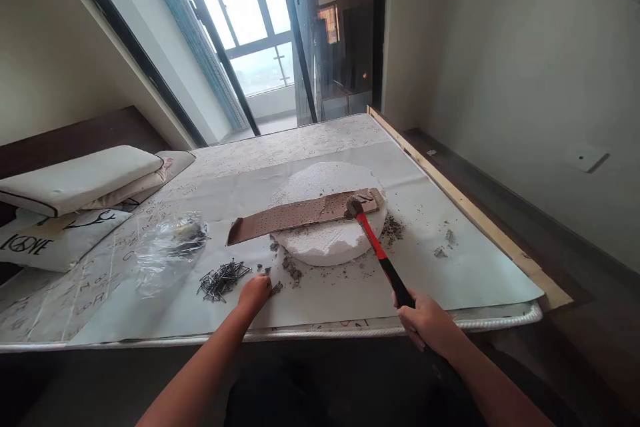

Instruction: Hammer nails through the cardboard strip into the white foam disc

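Presently, right hand (425, 321): fist wrapped fully round the black grip end of a hammer (379, 253); the red-and-black handle slants up and to the left, and the steel head rests on the right end of a brown wooden strip (300, 213). The strip is studded with rows of small marks that may be nail heads or holes; which, cannot be told. It lies across a round white foam block (325, 240), its left end overhanging the foam and tilting down toward the sheet.

Left hand (255, 292): knuckles up, fingers curled down onto the sheet, pressed on or around a few loose nails just at its right; whether any are actually pinched cannot be told. Just to its left, a heap of dark nails (223, 278). Further left, a crumpled clear plastic bag (170, 247) with dark contents.

Grey crumbs of debris (393, 230) lie about the foam's near and right edges, with a few chips further right.

All of the above sits on a pale paper sheet (450, 280) spread over a mattress, whose corded edge shows at the near side. At far left, stacked cushions (80, 180); one beneath bears the word "LOVE". A wooden batten (465, 210) runs along the right edge. Beyond, a tall window (240, 13).
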A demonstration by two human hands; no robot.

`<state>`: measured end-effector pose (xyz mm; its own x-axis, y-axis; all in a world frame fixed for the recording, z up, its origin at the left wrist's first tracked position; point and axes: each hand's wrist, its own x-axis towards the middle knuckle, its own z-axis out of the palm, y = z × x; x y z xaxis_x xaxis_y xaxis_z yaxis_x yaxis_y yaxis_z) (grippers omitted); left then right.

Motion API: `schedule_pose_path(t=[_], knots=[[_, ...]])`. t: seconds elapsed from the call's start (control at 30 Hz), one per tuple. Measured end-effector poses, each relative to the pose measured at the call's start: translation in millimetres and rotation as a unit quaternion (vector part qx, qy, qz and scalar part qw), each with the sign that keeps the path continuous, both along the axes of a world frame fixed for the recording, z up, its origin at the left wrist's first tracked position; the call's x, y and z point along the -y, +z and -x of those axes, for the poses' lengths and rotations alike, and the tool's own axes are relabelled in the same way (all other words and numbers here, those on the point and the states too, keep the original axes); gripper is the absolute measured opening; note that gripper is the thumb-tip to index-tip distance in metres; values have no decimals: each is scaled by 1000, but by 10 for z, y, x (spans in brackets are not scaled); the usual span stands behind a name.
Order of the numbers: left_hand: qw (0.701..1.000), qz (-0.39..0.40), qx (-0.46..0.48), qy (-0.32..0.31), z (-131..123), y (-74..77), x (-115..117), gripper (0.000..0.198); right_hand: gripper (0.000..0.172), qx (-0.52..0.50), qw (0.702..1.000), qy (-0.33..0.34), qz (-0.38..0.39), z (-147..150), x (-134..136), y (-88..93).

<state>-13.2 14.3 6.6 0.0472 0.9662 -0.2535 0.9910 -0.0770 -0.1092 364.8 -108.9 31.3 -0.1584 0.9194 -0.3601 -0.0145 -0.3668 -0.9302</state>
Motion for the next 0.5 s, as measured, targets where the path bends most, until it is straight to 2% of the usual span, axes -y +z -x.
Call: schedule_pose_path(t=[0.17,0.3,0.4,0.5], knots=[[999,-9,-24,-38,-78,-51,-43,31,14,-6,1000,-3,-3,-18,-29,21],[998,10,-56,-37,-144,-30,-37,27,13,-11,1000,-11,-3,-31,-38,22],[997,18,-67,-20,-184,43,-24,26,13,-2,1000,-12,6,-41,-41,19],[999,3,-36,-6,-288,204,-19,25,10,19,1000,-2,-6,-44,-37,5]])
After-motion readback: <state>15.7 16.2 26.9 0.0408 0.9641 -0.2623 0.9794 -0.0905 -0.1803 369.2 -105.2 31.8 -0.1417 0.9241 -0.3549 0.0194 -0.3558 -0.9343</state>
